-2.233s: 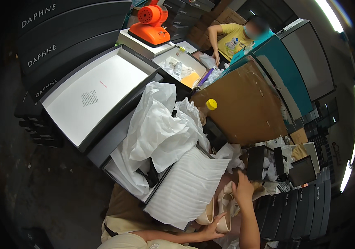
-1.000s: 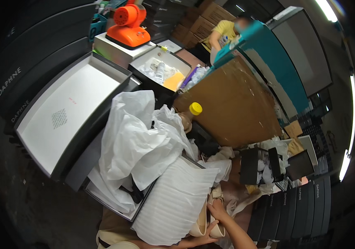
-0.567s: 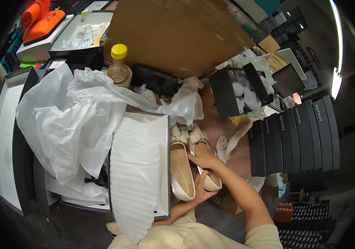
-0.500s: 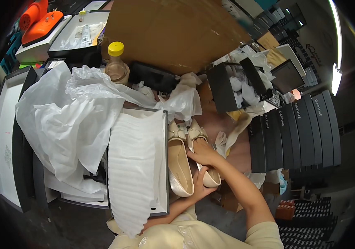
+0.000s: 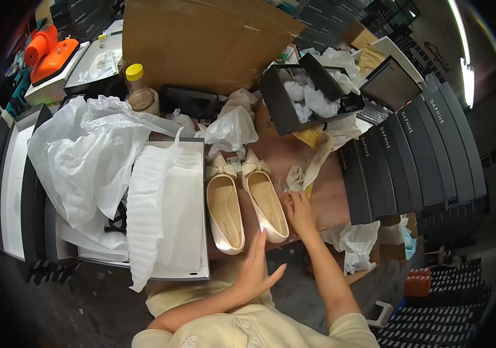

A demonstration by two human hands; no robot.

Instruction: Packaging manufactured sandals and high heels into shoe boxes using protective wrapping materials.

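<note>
A pair of cream pointed shoes with bows lies on the brown table, toes pointing away: the left shoe [image 5: 223, 203] beside an opened shoe box and the right shoe [image 5: 264, 197] next to it. My left hand [image 5: 253, 275] is open, fingers stretched, with the fingertips by the right shoe's heel and nothing held. To the right of that shoe, my right hand [image 5: 300, 213] is on the table with its fingers bent down, just short of a crumpled beige cloth [image 5: 295, 177]. Its fingertips are partly hidden; whatever they pinch cannot be made out.
White wavy packing sheet [image 5: 146, 209] covers part of the open shoe box [image 5: 198, 255]. Crumpled tissue paper [image 5: 85, 162] lies left. Dark shoe boxes [image 5: 401, 156] stand in a row at right. Farther back are a black box of paper wads [image 5: 288, 113], a yellow-capped bottle [image 5: 140, 95] and cardboard [image 5: 201, 46].
My right hand has come out of the right shoe and moved right, toward the cloth. My left hand has let go of that shoe's heel and opened. The shoe now rests on the table.
</note>
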